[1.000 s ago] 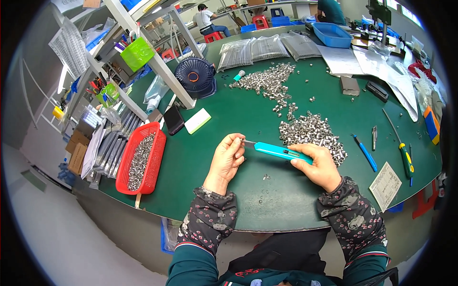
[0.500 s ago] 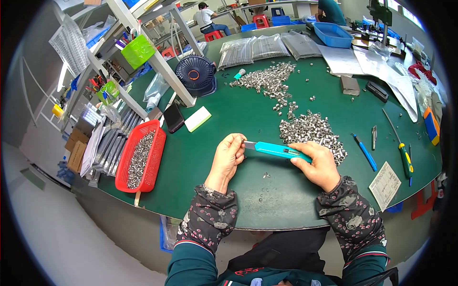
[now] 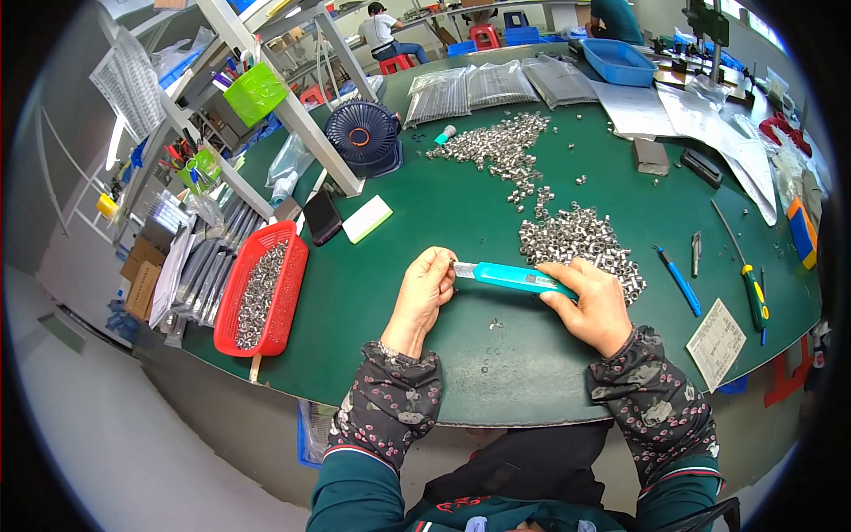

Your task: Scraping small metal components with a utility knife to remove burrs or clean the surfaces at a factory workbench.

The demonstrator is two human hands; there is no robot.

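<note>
In my right hand (image 3: 589, 304) is a turquoise utility knife (image 3: 514, 277), held level by its handle with the blade out to the left. The blade end meets the fingertips of my left hand (image 3: 424, 297), which pinch a small metal sleeve, mostly hidden by the fingers. Beyond my right hand lies a heap of short silvery metal sleeves (image 3: 576, 241). Another loose pile of sleeves (image 3: 496, 144) spreads farther back. A few thin shavings or rings (image 3: 495, 325) lie on the green table (image 3: 417, 208) between my forearms.
At left, a red basket (image 3: 297, 306) holds more sleeves, near a phone (image 3: 323, 218) and a dark fan (image 3: 362, 137). To the right lie a blue-handled tool (image 3: 681, 285), a screwdriver (image 3: 755, 300) and a paper slip (image 3: 715, 346). Bagged tubes (image 3: 501, 86) lie at the back.
The knife has rolled slightly in my right hand, with its blade still at the left fingertips. Both hands stay in nearly the same place.
</note>
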